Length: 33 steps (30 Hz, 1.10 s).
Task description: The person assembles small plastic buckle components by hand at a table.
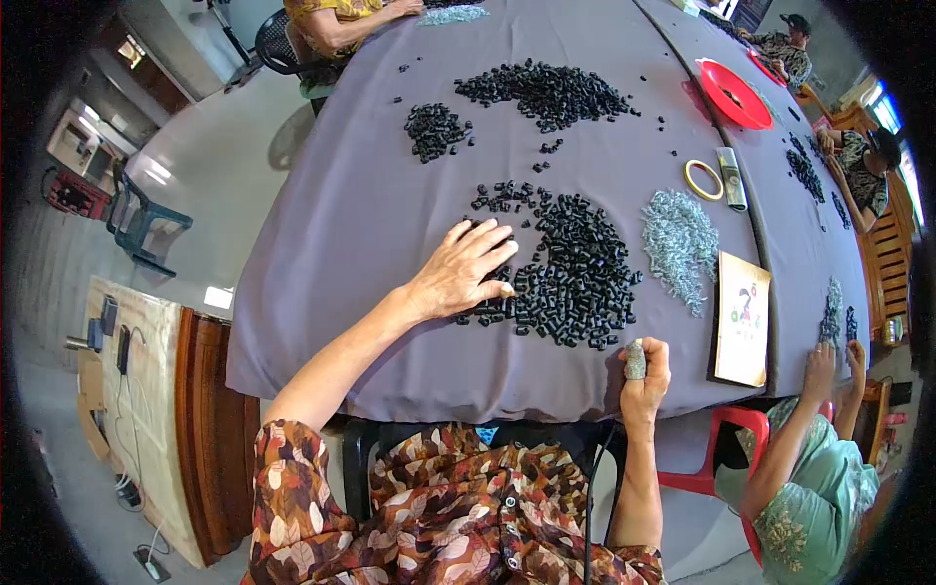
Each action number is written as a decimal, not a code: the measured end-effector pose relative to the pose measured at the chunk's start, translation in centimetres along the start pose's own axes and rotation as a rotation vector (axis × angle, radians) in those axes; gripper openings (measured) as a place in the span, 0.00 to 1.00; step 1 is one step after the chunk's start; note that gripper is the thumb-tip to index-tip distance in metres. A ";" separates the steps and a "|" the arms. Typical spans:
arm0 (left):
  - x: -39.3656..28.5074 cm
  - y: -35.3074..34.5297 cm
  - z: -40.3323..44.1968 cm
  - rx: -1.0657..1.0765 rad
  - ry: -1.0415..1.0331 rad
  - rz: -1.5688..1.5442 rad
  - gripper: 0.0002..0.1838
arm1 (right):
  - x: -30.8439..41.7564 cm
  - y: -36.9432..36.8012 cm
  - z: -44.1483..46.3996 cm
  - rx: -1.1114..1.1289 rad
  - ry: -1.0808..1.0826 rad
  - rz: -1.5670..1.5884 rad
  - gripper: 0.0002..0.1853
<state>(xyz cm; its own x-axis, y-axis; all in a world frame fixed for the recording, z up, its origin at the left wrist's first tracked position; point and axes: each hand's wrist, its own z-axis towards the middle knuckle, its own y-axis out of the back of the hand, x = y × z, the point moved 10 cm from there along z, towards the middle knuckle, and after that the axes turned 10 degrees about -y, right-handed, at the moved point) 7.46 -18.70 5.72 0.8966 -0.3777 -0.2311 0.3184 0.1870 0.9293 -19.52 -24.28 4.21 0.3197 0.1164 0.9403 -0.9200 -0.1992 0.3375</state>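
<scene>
My left hand [460, 268] rests palm down, fingers spread, on the left edge of a large pile of small black cylindrical pieces [583, 268]. Some of those pieces lie beneath and beside its fingertips. At the table's near edge, my right hand [646, 382] is closed, its fingers curled in. One of its digits wears a grey wrap [636, 359]. Whether anything sits inside that hand is hidden. To the right of the black pile lies a heap of small grey-green pieces [680, 244].
A grey cloth covers the table [361, 214]. Around it are more black piles [551, 93], a tape roll [703, 180], a picture card [742, 320] and a red basin [736, 95]. Other people work along the far and right sides, one close by in a green garment [814, 487].
</scene>
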 end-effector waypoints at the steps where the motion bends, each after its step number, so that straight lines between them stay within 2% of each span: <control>1: 0.2 0.2 -0.1 -0.016 0.009 0.014 0.37 | 0.0 0.0 0.0 0.001 -0.002 0.003 0.01; 5: -0.5 0.6 1.2 -0.096 -0.051 0.118 0.36 | -0.1 0.0 0.2 0.005 -0.006 -0.013 0.01; 10: 1.2 -0.8 1.4 0.006 -0.001 0.099 0.33 | 0.3 0.0 -0.1 0.003 -0.001 -0.001 0.01; 13: 0.5 0.1 2.0 -0.034 0.009 0.146 0.31 | 0.3 0.0 0.0 0.004 0.000 -0.002 0.01; 16: -2.6 -0.2 5.2 -0.077 -0.132 -0.002 0.33 | -0.4 0.0 0.2 0.004 -0.018 0.001 0.01; 20: -3.9 -2.8 8.3 -0.039 -0.190 0.030 0.39 | -0.3 0.0 0.1 0.001 -0.021 -0.003 0.02; 29: -1.4 -2.8 4.4 0.143 -0.051 0.120 0.43 | 0.3 0.0 0.1 0.000 0.010 -0.003 0.02; 33: 0.2 -1.9 1.9 0.117 0.010 0.091 0.43 | 0.2 0.0 0.1 -0.004 0.001 -0.006 0.02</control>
<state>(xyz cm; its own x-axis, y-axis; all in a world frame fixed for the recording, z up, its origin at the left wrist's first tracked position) 6.45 -20.82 4.44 0.9233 -0.3550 -0.1466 0.1980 0.1127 0.9737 -19.44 -24.38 4.38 0.3249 0.1190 0.9382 -0.9190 -0.1945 0.3429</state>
